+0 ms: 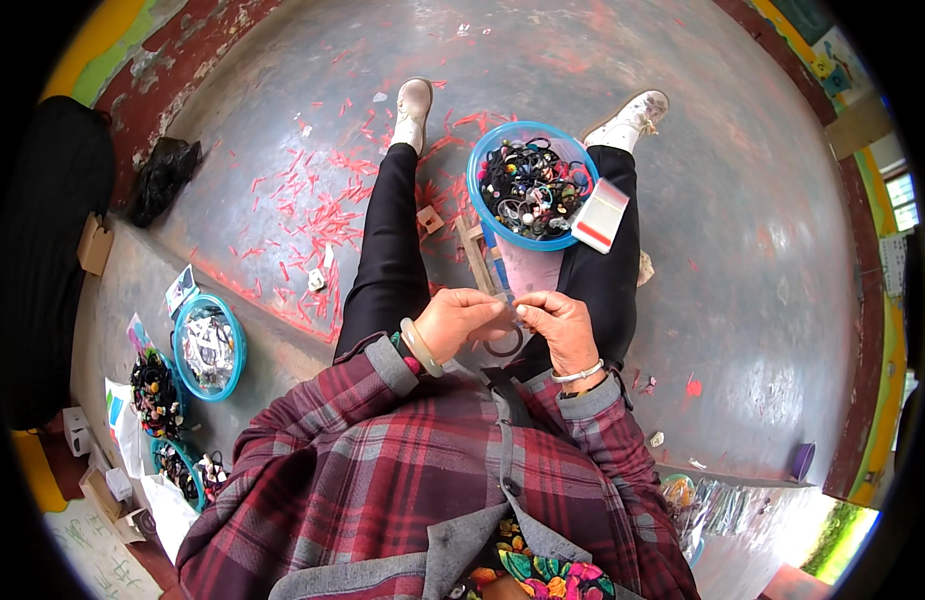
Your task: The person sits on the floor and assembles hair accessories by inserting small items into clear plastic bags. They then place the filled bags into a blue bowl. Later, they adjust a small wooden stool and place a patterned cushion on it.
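Observation:
Close together in front of my body, my left hand (pixel 460 322) and my right hand (pixel 560 328) both have thumb and forefinger pinched. Between them is a thin, see-through piece that looks like a small clear plastic bag. Just below the fingertips shows a dark hair tie (pixel 504 343); whether it lies inside the clear plastic I cannot tell. Beyond my right hand, a blue-rimmed basket (pixel 474 190) holds a heap of hair ties (pixel 532 195), mostly black, some with coloured beads. A white pack with a red stripe (pixel 602 212) leans over the basket's near right rim.
A wooden piece (pixel 475 258) stands between my legs, below the basket. Red scraps (pixel 312 210) litter the grey floor to the left. Farther left are a blue basket of clear packets (pixel 242 345), more hair ties (pixel 156 392) and a black bag (pixel 165 178). A purple object (pixel 802 461) lies at right.

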`<state>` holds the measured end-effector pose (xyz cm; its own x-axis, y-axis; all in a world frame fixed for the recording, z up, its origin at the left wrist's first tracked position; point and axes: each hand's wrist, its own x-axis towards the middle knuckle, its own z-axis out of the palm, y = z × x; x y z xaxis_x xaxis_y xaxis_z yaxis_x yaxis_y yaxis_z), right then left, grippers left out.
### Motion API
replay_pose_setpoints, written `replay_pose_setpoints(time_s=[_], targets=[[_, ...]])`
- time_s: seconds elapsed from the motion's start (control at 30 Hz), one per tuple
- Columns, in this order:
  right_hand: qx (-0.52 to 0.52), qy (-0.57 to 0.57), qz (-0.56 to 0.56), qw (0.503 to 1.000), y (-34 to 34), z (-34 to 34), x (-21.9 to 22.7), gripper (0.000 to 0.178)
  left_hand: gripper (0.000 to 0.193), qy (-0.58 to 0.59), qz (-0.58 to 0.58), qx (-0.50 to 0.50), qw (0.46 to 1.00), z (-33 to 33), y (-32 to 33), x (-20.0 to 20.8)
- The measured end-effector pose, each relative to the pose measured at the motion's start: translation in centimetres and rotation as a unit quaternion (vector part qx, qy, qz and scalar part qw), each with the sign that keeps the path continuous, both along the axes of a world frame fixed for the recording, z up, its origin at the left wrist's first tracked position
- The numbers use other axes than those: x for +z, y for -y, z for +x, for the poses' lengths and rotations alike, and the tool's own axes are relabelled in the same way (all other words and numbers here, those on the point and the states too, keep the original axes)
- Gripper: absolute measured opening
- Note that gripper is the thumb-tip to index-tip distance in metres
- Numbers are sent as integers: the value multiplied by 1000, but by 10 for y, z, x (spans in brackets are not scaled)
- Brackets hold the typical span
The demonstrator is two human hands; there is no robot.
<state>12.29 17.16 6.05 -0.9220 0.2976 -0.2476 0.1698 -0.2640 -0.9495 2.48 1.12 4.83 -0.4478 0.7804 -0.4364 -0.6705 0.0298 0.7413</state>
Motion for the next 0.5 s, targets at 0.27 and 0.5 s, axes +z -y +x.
replay_pose_setpoints(time_s=[0.27, 0.5], targets=[[-3, -43, 24, 999, 3, 2, 3, 15, 23, 39, 38, -14, 998, -1, 1, 1], [37, -98, 120, 987, 0, 2, 4, 15, 25, 108, 92, -17, 990, -6, 5, -1]])
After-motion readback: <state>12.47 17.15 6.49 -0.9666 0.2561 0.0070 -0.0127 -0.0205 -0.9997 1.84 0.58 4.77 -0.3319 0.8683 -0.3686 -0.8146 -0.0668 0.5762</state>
